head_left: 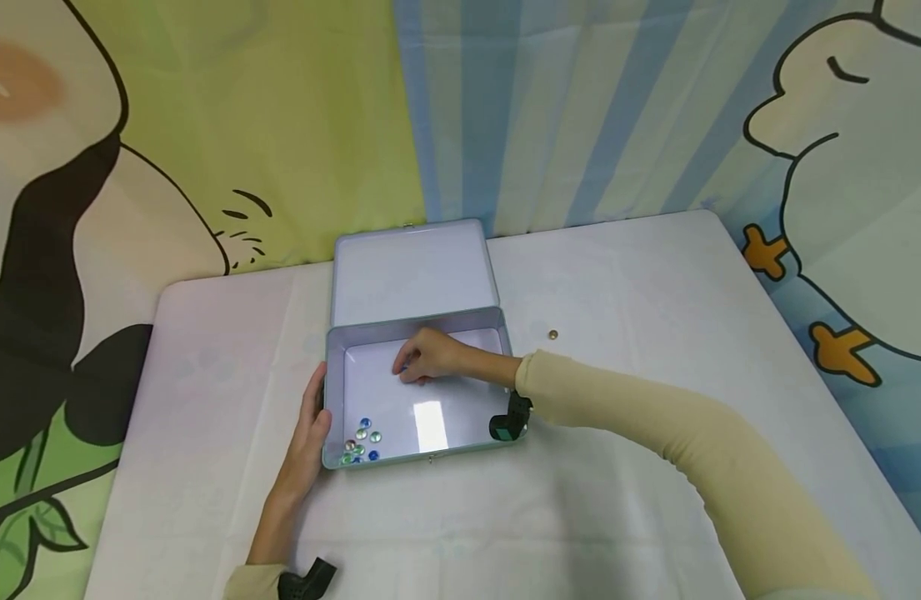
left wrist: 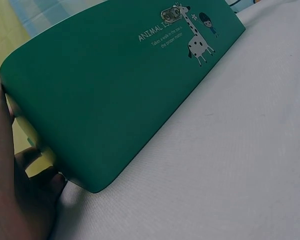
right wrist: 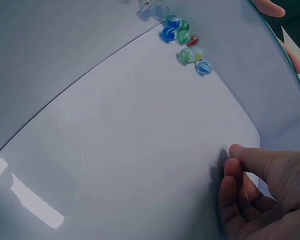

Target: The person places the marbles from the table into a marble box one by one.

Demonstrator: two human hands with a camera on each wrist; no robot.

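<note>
A shallow tin box [head_left: 460,450] stands open on the table, pale inside; in the left wrist view its green front [left wrist: 90,100] carries a giraffe print. Along the box's left side, my left hand [head_left: 308,433] grips the wall, with fingertips [right wrist: 292,57] showing at the rim in the right wrist view. My right hand [head_left: 430,357] is inside the box, above its floor. Its thumb and curled fingers [right wrist: 232,167] pinch what seems a small bluish marble, mostly hidden. Several glass marbles [right wrist: 184,35], blue, green and reddish, lie together in the box's front left corner.
The tin's lid [head_left: 415,275] lies opened back toward the curtain [head_left: 550,108]. One amber marble [head_left: 553,334] lies on the white tablecloth [head_left: 618,283], to the right of the box. Black wrist cameras [head_left: 511,417] sit on both wrists, the right one over the box's right wall.
</note>
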